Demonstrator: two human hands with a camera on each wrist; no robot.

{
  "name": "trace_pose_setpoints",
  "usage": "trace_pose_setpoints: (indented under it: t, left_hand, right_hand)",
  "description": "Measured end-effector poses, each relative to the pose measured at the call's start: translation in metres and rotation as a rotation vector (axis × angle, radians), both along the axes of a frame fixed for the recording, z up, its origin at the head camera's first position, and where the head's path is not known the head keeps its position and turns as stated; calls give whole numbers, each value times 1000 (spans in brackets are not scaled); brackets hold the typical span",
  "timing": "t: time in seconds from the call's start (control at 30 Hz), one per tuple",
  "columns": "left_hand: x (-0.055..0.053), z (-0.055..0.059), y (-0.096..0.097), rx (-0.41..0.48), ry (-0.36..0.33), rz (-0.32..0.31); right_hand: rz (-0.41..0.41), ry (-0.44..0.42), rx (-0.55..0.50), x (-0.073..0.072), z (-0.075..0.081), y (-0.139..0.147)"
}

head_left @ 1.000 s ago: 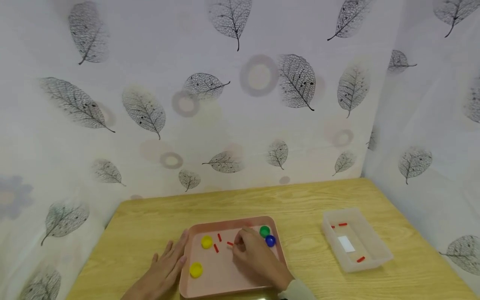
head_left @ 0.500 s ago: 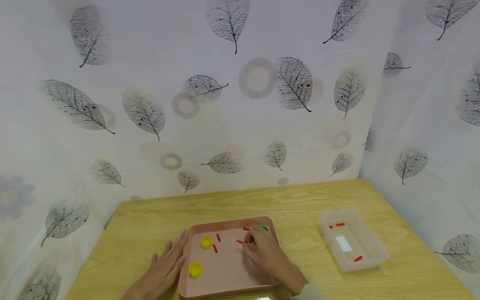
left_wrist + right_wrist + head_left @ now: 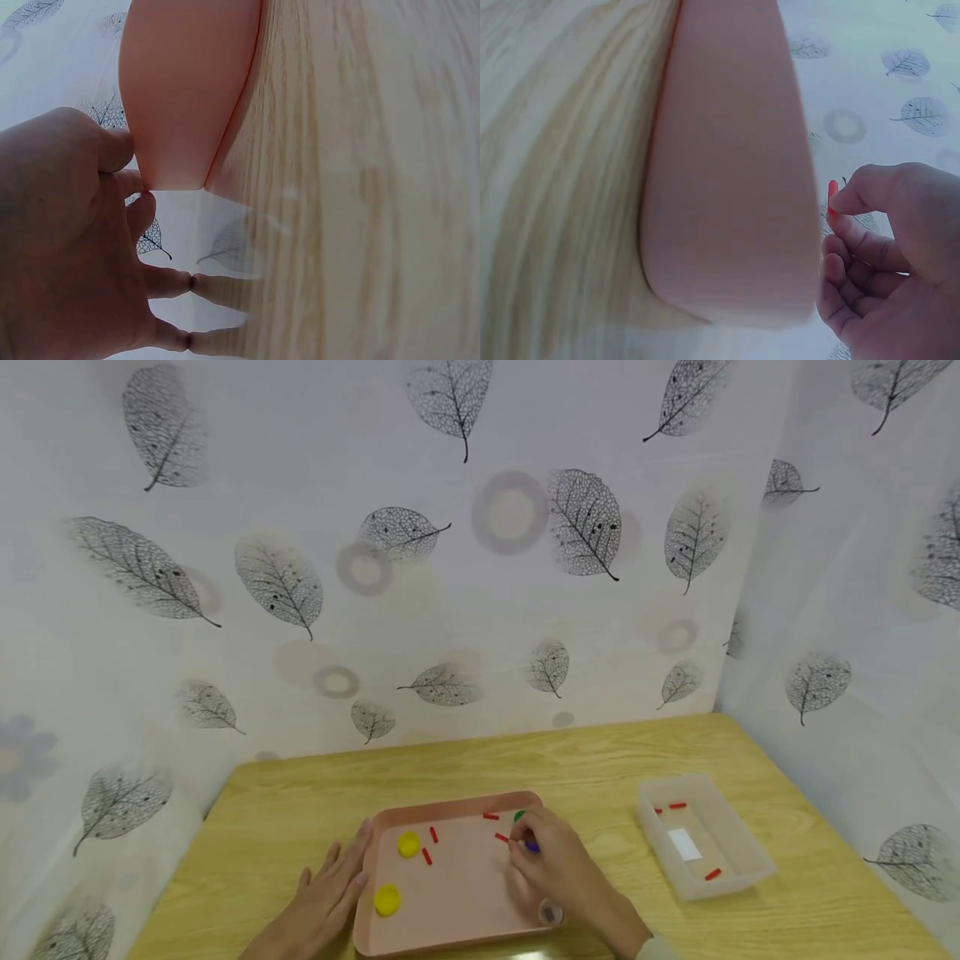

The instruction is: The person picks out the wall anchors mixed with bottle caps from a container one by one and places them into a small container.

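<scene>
My right hand [image 3: 558, 864] hovers over the right side of the pink tray [image 3: 450, 906], its thumb and index finger pinching a small red stick [image 3: 832, 196]. In the head view this hand partly covers a green bottle cap [image 3: 520, 816] and a blue cap [image 3: 532, 847]. Three other red sticks [image 3: 491, 816] lie loose on the tray. Two yellow caps [image 3: 408, 845] are on its left side. A clear round piece [image 3: 551, 912] shows at the front right corner, below my right wrist. My left hand [image 3: 322, 897] rests with fingers extended against the tray's left rim.
To the right on the wooden table [image 3: 600, 768] stands a translucent plastic box [image 3: 738, 852]. Inside it are three red sticks [image 3: 712, 874] and a white label [image 3: 685, 844]. A leaf-patterned cloth [image 3: 465, 610] rises behind the table and at both sides.
My right hand has moved rightward across the tray with the red stick. It uncovered another red stick and the clear round piece, and now overlaps the green and blue caps. My left hand stayed put.
</scene>
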State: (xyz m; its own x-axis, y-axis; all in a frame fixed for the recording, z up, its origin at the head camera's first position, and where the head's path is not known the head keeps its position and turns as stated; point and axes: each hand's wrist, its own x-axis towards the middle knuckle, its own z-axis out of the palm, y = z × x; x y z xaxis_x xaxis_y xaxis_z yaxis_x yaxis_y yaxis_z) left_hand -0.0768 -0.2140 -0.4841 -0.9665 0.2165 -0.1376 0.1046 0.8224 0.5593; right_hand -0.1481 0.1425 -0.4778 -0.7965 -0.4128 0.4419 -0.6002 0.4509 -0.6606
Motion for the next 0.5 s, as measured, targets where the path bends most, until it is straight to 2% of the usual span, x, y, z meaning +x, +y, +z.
trace_pose_setpoints:
  t: [0.1,0.23,0.4,0.5]
  left_hand:
    - [0,-1,-1,-3,6,-2]
    - [0,-2,-1,-3,10,1]
    - [0,0,0,-1,38,1]
    - [2,1,0,-3,50,-3]
  right_hand:
    - [-14,14,5,0,5,6]
    - [-24,84,6,-1,9,14]
    - [-23,161,-25,-4,8,23]
    - [-18,167,-13,-6,8,27]
